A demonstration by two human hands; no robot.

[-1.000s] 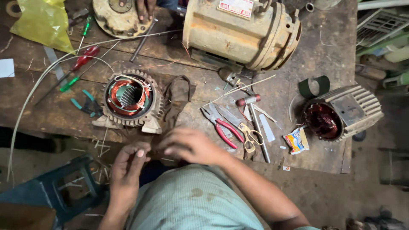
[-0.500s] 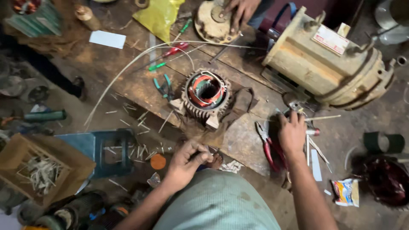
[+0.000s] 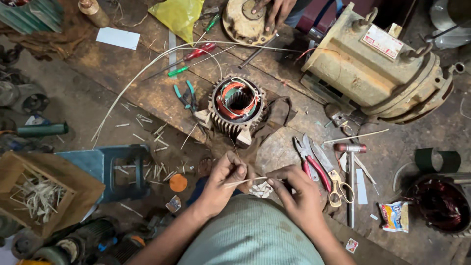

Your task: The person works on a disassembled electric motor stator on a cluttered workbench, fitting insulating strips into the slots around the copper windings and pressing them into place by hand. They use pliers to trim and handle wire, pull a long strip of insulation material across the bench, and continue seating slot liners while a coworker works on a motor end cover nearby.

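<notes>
Pale and thin, a sliver (image 3: 244,182) is pinched at both ends, its long axis held crosswise between the closed left hand (image 3: 222,184) and right hand (image 3: 300,196), equally near both. Just beyond lies the wound stator (image 3: 236,105) on the wooden surface (image 3: 147,88). Similar slivers are kept in a cardboard box (image 3: 44,191).

Both bare forearms extend forward from the lower edge of the view and converge at mid-frame. The left hand (image 3: 223,182) is curled, fingertips pinched together. The right hand (image 3: 298,192) lies palm down, fingers bent inward toward the left, fingertips nearly meeting.
</notes>
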